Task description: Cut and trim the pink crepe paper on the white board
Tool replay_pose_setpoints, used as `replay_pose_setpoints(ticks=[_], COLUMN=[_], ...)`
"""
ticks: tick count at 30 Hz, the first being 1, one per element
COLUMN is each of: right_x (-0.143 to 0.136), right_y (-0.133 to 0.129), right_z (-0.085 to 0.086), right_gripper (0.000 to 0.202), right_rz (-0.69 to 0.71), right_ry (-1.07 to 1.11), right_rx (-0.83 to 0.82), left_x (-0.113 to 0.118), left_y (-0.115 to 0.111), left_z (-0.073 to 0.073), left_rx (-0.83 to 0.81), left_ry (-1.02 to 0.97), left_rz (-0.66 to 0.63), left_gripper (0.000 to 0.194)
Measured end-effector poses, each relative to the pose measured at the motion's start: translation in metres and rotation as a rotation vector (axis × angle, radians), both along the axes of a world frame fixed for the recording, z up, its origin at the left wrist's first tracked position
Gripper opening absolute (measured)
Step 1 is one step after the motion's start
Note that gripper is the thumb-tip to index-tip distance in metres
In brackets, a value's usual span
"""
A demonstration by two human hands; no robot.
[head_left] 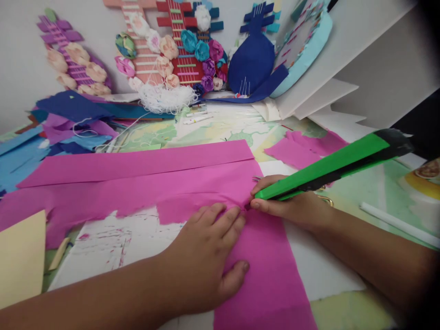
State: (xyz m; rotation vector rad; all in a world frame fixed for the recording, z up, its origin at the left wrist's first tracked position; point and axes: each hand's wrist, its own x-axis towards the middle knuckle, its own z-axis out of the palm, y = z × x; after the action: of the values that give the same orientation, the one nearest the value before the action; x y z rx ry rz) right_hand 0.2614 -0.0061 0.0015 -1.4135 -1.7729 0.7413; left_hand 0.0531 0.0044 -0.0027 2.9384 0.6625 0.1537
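My left hand (209,256) lies palm down on a bright pink sheet (268,266), fingers stretched and thumb apart, pressing it flat. Closed around a long green tool with a black end (326,169) is my right hand (299,208). The tool slants up to the right, and its lower end is close to the sheet beside my left fingertips. Its exact kind is unclear. The pink material is bunched between the two hands. Thin metal tips and gold loops, perhaps small scissors (325,200), show at either side of my right hand, which hides the middle.
Under the pink sheet lies a marked white board (99,247). Pink scraps (305,146) sit behind my right hand, blue and purple scraps (72,119) at left. White string (167,97) and several instrument-shaped decorations (252,59) are at the back. A white stick (398,224) lies right.
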Motion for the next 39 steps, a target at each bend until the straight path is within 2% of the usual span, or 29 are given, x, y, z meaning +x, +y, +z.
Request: replay_pose_setpoints(ticks=[6,14,24,32,39], right_x=[-0.0035,0.0007,-0.0029,0.0004,-0.0004], right_y=[0.0012,-0.0014,0.0001,-0.0018,0.0003], right_z=[0.0016,0.0022,-0.0027,0.0052,-0.0017], right_gripper=[0.014,0.016,0.010,0.014,0.007], right_rz=[0.006,-0.055,-0.037,-0.112,-0.014], right_ry=[-0.052,0.011,-0.066,0.059,-0.034], right_rx=[-0.076,-0.005,-0.026,-0.088,0.009], left_x=[-0.0007,-0.0004,-0.0002,-0.0001,0.0002], left_y=[-0.0001,-0.0014,0.0001,-0.0004,0.0004], left_z=[-0.0001,0.0017,0.0003,0.0016,-0.0009], left_rx=[-0.004,-0.019,-0.019,-0.025,-0.020], left_ry=[0.024,0.045,0.045,0.052,0.060], left_rz=[0.000,0.012,0.021,0.021,0.029], left_gripper=[0.058,0.059,0.060,0.059,0.059])
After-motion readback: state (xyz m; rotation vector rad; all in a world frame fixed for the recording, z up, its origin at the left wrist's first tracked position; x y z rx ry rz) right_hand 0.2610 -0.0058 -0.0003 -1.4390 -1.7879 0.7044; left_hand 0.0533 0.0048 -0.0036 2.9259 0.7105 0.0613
